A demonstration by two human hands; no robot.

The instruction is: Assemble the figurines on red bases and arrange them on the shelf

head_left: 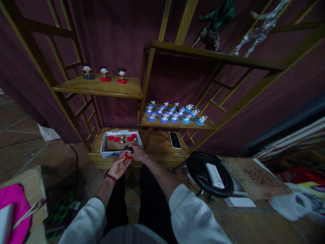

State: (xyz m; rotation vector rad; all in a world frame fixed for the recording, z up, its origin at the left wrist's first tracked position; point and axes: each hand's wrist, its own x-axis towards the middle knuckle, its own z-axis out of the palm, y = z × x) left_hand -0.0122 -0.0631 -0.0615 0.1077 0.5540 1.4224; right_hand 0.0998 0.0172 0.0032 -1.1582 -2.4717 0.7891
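Between the left hand [120, 166] (loosely bent) and pinching right hand [137, 153], a little doll [129, 150] is being held.

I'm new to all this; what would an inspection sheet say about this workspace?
Surface: wooden lower shelf, bearing an open box and a phone.
Job's things: a figurine with a red base; red discs and small dark-topped pieces in the box.
Clutter: white packet on the stool.
Hands: left hand and right hand together hold the figurine.
Cables: dark cable on the floor, left of the shelf.
Surroundings: other figurines on higher shelves; two statues at top right.
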